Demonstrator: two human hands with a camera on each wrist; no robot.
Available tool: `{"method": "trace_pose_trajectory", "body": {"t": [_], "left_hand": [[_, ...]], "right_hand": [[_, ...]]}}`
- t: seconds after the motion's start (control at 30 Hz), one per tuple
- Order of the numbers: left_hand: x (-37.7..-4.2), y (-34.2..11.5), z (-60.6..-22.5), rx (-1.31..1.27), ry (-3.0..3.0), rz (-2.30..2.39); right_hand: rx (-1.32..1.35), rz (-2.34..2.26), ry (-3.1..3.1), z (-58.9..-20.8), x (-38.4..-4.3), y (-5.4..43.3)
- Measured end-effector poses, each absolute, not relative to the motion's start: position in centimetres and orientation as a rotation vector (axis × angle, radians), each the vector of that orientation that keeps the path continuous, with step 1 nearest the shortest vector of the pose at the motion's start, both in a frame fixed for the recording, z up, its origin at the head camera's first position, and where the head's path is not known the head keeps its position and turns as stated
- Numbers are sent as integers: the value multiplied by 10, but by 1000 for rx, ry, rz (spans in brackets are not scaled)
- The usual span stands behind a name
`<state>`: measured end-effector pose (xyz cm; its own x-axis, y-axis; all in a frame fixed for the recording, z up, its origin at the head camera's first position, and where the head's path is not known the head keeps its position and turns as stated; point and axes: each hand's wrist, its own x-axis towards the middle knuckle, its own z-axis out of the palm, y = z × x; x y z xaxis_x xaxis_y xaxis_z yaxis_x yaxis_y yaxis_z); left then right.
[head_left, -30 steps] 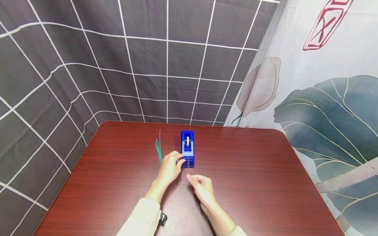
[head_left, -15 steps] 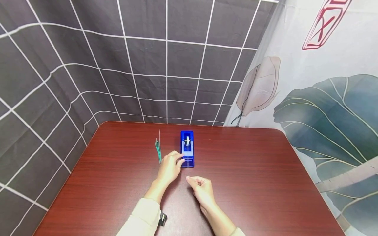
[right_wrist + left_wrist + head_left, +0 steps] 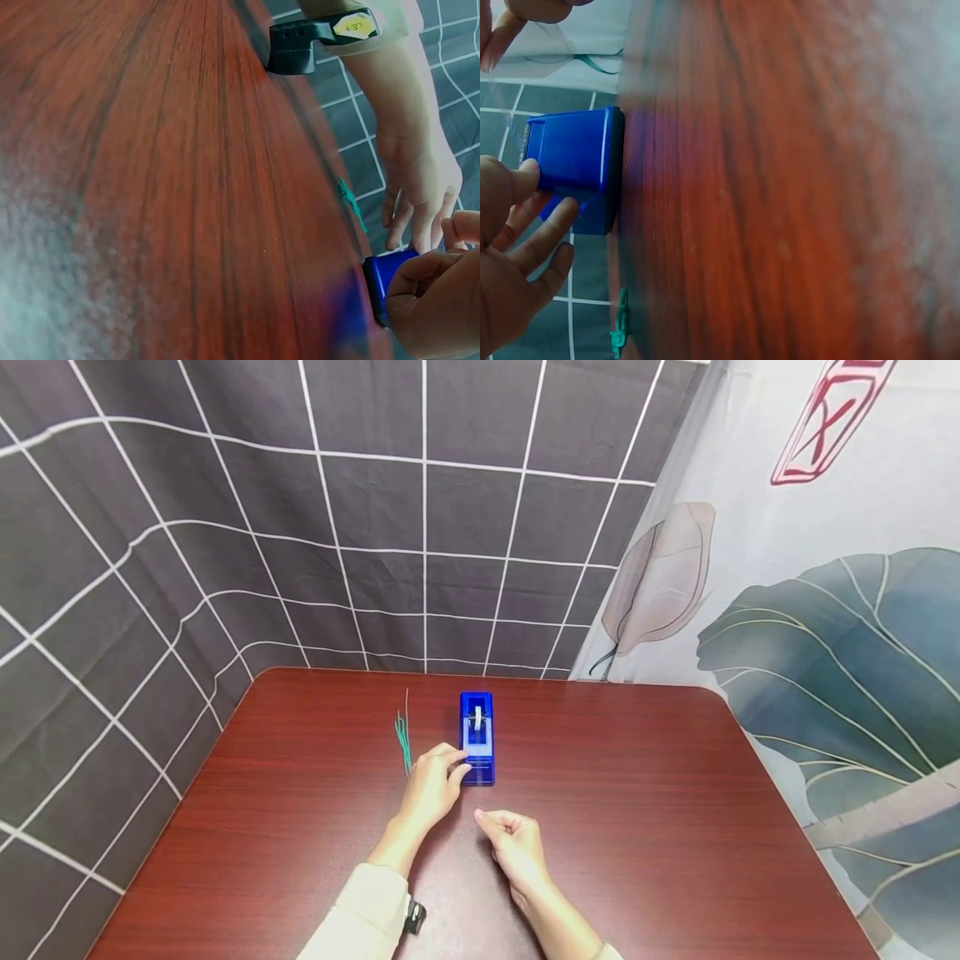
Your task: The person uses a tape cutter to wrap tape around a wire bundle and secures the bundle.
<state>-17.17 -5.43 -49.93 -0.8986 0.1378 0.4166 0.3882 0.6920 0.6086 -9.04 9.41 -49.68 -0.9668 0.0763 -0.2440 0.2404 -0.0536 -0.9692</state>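
Observation:
A blue tape dispenser [image 3: 477, 752] stands on the table with a small roll of tape [image 3: 477, 718] in it. My left hand [image 3: 431, 787] holds the dispenser's near end from the left, thumb by the front edge and fingers along the side, as the left wrist view shows. Nearer to me, my right hand [image 3: 516, 843] has its thumb and forefinger pinched together in front of the dispenser. A faint clear strip of tape [image 3: 496, 94] seems to run from these fingertips toward the dispenser; it is hard to see. In the right wrist view the right hand [image 3: 439, 300] partly covers the dispenser.
A green twisted cord or wire bundle [image 3: 402, 743] lies left of the dispenser, with a thin pale end pointing away. The reddish-brown wooden table [image 3: 637, 793] ends at a dark checked curtain [image 3: 367, 510] behind and a leaf-patterned white curtain [image 3: 750, 527] to the right.

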Motion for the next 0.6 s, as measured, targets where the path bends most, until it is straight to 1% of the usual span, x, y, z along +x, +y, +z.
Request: {"method": "trace_pose_trajectory", "body": {"t": [0.6], "left_hand": [[-171,-54,-500,-391,-2572,-1037]], "right_hand": [[353,-2184,2073,-496,-85,91]]}}
